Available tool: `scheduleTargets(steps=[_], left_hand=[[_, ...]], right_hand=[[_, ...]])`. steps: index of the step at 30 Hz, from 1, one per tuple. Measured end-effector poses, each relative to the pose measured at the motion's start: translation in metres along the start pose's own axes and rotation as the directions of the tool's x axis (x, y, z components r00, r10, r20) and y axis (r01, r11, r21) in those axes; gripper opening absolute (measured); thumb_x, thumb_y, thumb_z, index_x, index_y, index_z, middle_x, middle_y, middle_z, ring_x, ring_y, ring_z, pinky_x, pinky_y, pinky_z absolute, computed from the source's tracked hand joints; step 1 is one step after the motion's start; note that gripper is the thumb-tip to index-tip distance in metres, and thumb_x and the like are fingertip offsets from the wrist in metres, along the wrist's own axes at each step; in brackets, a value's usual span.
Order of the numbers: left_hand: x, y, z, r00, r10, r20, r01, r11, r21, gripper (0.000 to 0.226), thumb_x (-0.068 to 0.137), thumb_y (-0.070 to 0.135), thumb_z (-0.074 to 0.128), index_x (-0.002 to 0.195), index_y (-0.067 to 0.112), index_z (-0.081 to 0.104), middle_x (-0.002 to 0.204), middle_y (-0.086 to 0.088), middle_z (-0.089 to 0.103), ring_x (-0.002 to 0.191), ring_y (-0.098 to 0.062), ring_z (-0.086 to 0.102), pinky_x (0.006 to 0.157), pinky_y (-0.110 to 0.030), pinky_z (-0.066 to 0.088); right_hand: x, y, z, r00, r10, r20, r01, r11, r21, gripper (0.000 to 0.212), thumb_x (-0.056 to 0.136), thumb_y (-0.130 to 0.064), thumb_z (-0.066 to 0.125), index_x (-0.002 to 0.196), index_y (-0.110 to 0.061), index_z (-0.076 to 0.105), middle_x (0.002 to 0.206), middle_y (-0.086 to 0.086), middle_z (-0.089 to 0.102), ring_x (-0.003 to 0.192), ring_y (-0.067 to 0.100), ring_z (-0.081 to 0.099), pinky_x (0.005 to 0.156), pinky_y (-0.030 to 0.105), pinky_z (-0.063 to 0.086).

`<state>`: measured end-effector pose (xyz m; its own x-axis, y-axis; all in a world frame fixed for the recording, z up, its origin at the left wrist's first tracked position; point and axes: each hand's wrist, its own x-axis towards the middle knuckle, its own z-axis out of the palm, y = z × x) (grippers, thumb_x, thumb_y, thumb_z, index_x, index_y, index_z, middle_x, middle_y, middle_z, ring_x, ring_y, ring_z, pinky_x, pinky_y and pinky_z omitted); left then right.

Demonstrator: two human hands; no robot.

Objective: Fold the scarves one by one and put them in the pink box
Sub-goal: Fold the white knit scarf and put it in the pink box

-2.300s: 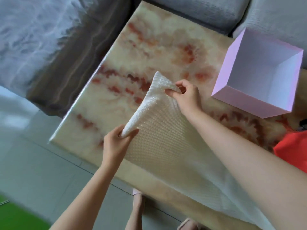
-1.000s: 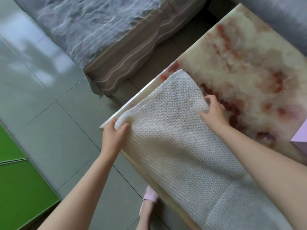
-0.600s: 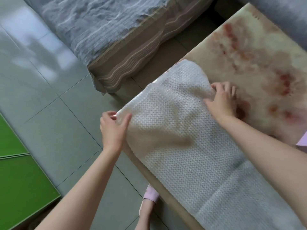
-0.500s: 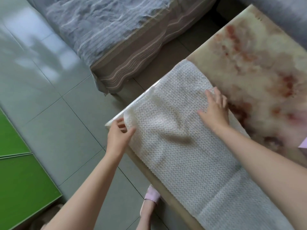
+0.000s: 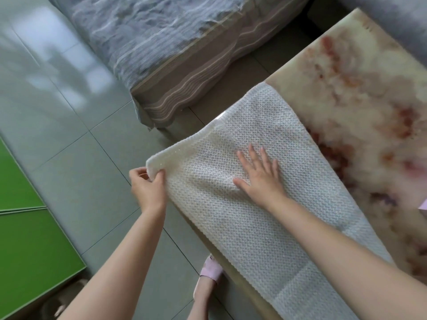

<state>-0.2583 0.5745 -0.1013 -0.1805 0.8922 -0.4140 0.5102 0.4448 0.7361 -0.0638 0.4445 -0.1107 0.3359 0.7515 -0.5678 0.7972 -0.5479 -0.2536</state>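
Left grip (image 5: 147, 185) pinches scarf (image 5: 242, 239) corner; right grip (image 5: 258, 174) rests flat, fingers spread, atop it.

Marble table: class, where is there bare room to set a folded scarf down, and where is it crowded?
Free: bare marble of the table between the long edge of the white scarf and the corner of the pink box, up to the far end. Crowded: the near strip under the scarf, right hand flat on it, left hand pinching its corner.
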Motion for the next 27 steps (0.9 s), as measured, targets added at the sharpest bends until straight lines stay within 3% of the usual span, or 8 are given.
scheduleTargets(steps=[3,5,8,10,13,16,21,27], left_hand=[[0.0,-0.013,0.001,0.997,-0.034,0.063,0.023,0.985,0.17,0.052,0.083,0.014,0.068,0.126,0.008,0.04,0.119,-0.011,0.049,0.114,-0.027,0.049,0.093,-0.034,0.041],[-0.006,-0.017,0.004,0.995,0.039,0.092,-0.068,0.938,0.338,0.071,0.082,0.019,0.07,0.141,0.011,0.03,0.138,-0.013,0.035,0.129,-0.029,0.033,0.107,-0.04,0.029],[-0.017,-0.013,0.009,0.933,0.309,0.183,-0.358,0.834,0.42,0.067,0.085,0.019,0.067,0.143,0.018,0.034,0.148,-0.008,0.027,0.138,-0.025,0.022,0.113,-0.04,0.018],[-0.023,-0.012,0.017,0.798,0.461,0.388,-0.595,0.706,0.385,0.061,0.09,0.023,0.06,0.145,0.023,0.034,0.155,-0.004,0.021,0.144,-0.022,0.014,0.117,-0.04,0.011],[-0.03,-0.017,0.032,0.629,0.346,0.696,-0.742,0.536,0.404,0.065,0.096,0.048,0.039,0.15,0.035,0.006,0.158,0.006,-0.012,0.145,-0.015,-0.015,0.116,-0.042,-0.009],[-0.024,-0.032,0.042,0.624,0.241,0.744,-0.758,0.417,0.501,0.075,0.092,0.063,0.024,0.147,0.034,-0.016,0.15,0.008,-0.034,0.138,-0.015,-0.034,0.111,-0.046,-0.02],[0.01,-0.026,0.045,0.628,0.23,0.743,-0.765,0.358,0.536,0.073,0.088,0.067,0.023,0.144,0.041,-0.017,0.146,0.011,-0.038,0.134,-0.013,-0.038,0.11,-0.05,-0.023],[0.038,-0.022,0.036,0.5,0.273,0.822,-0.856,0.303,0.42,0.077,0.075,0.08,0.004,0.141,0.047,-0.018,0.147,0.012,-0.038,0.134,-0.012,-0.039,0.111,-0.05,-0.022]], right_hand=[[-0.006,-0.004,0.007,0.998,-0.039,0.049,0.041,0.998,-0.047,0.074,0.096,-0.054,0.033,0.147,-0.034,-0.017,0.15,-0.004,-0.037,0.138,0.023,-0.034,0.115,0.047,-0.016],[-0.008,-0.005,0.01,0.999,-0.039,0.03,0.04,0.999,-0.013,0.073,0.096,-0.053,0.033,0.148,-0.035,-0.015,0.151,-0.004,-0.035,0.138,0.021,-0.034,0.114,0.043,-0.018],[-0.009,-0.005,0.009,0.997,-0.078,-0.019,0.078,0.997,0.017,0.071,0.097,-0.05,0.036,0.148,-0.035,-0.012,0.152,-0.006,-0.032,0.14,0.018,-0.031,0.115,0.039,-0.016],[-0.009,-0.004,0.01,0.994,-0.108,0.005,0.108,0.994,-0.001,0.07,0.097,-0.051,0.034,0.148,-0.036,-0.012,0.152,-0.007,-0.033,0.139,0.017,-0.032,0.115,0.04,-0.017],[-0.006,-0.006,0.017,0.993,-0.105,0.062,0.109,0.991,-0.073,0.075,0.094,-0.058,0.031,0.146,-0.036,-0.02,0.149,-0.004,-0.038,0.136,0.022,-0.038,0.115,0.049,-0.016],[-0.002,-0.014,0.025,0.996,-0.06,0.059,0.066,0.994,-0.09,0.084,0.091,-0.063,0.032,0.142,-0.035,-0.028,0.145,0.0,-0.045,0.132,0.028,-0.042,0.112,0.056,-0.019],[0.001,-0.032,0.033,1.0,0.017,0.026,-0.016,0.999,-0.036,0.093,0.087,-0.068,0.035,0.14,-0.032,-0.033,0.142,0.004,-0.048,0.13,0.034,-0.043,0.107,0.061,-0.02],[-0.013,-0.035,0.04,1.0,0.009,-0.003,-0.009,1.0,-0.001,0.096,0.088,-0.065,0.038,0.142,-0.029,-0.032,0.143,0.006,-0.048,0.13,0.034,-0.043,0.108,0.058,-0.022]])
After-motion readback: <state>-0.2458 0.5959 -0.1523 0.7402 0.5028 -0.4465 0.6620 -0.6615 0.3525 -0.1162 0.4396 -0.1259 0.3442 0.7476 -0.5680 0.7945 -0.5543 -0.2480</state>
